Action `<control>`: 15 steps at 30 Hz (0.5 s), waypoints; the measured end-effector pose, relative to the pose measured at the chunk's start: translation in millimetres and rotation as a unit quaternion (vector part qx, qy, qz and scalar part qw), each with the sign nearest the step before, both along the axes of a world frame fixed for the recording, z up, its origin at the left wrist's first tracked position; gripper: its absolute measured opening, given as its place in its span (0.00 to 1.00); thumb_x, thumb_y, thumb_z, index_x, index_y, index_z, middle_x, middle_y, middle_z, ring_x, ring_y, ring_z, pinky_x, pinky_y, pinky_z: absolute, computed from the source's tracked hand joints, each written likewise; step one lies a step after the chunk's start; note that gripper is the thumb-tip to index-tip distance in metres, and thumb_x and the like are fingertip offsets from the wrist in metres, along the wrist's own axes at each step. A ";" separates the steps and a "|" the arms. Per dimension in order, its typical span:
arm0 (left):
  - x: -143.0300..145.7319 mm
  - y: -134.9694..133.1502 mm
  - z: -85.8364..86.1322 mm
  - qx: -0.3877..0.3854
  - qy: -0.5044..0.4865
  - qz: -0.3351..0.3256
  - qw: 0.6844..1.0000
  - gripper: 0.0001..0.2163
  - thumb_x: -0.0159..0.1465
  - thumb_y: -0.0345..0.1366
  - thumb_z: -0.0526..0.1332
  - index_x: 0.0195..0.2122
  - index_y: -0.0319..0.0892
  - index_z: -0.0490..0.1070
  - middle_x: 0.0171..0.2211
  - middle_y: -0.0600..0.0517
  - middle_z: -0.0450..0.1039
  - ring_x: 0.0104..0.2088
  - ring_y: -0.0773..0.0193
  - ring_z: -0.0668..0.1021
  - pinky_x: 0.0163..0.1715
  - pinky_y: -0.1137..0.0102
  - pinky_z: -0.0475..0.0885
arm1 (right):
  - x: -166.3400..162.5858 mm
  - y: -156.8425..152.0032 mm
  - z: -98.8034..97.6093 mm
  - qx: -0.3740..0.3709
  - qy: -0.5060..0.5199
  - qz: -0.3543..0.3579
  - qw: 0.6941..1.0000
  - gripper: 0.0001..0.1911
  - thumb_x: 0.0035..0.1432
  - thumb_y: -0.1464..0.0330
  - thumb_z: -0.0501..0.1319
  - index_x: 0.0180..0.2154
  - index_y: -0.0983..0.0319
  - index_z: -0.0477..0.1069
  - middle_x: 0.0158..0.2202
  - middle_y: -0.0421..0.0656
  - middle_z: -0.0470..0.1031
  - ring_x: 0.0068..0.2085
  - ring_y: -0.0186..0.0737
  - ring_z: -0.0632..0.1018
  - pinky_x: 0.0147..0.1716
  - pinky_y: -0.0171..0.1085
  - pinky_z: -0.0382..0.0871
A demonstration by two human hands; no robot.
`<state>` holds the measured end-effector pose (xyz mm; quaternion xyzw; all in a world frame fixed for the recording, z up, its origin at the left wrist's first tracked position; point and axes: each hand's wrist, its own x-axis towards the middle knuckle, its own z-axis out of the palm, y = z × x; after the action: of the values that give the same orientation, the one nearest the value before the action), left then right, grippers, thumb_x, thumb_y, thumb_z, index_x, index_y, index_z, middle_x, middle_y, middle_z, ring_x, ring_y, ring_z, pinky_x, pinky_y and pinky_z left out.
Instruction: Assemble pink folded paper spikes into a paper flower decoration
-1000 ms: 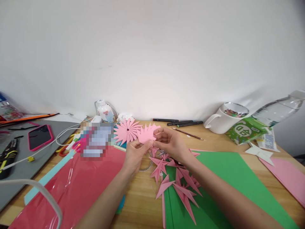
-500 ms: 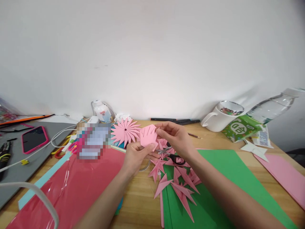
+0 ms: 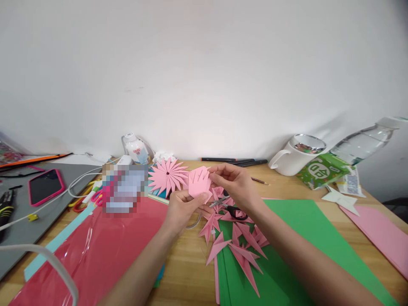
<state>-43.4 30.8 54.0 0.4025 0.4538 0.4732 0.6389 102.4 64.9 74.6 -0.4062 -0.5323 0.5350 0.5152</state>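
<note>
- A phone in a pink case [image 3: 45,186] lies far left of the pink paper flower [image 3: 168,176], on a grey mat.
- A red sheet [image 3: 105,246] spreads below and left of the flower.
- The left hand [image 3: 182,208], just below-right of the flower, pinches the bottom of a cut pink paper piece [image 3: 199,183].
- The right hand [image 3: 236,185], right of the flower, grips that piece's top edge with its fingertips.
- Scissors [image 3: 231,208] lie under the right hand among pink paper spikes.
- A white mug [image 3: 295,160] stands far right of the flower.
</note>
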 end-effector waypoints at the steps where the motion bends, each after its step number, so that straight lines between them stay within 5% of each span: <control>1: -0.1 0.0 -0.3 0.000 -0.001 -0.001 1.000 0.11 0.46 0.37 0.69 0.25 0.34 0.76 0.25 0.43 0.79 0.19 0.59 0.78 0.19 0.68 0.75 | -0.1 -0.1 0.3 0.001 -0.002 0.000 1.000 0.14 0.45 0.61 0.66 0.30 0.64 0.72 0.25 0.40 0.73 0.26 0.32 0.73 0.28 0.34 0.70; 15: -1.2 0.2 4.5 0.001 0.003 -0.012 1.000 0.10 0.46 0.37 0.69 0.25 0.34 0.77 0.21 0.45 0.77 0.18 0.61 0.77 0.18 0.70 0.73 | -1.1 -1.5 1.3 0.020 0.001 0.004 1.000 0.16 0.39 0.62 0.70 0.30 0.64 0.71 0.23 0.37 0.70 0.25 0.30 0.72 0.26 0.32 0.69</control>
<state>-44.6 31.0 58.5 0.4099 0.4499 0.4649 0.6430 101.4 63.4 75.9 -0.3934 -0.5439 0.5269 0.5214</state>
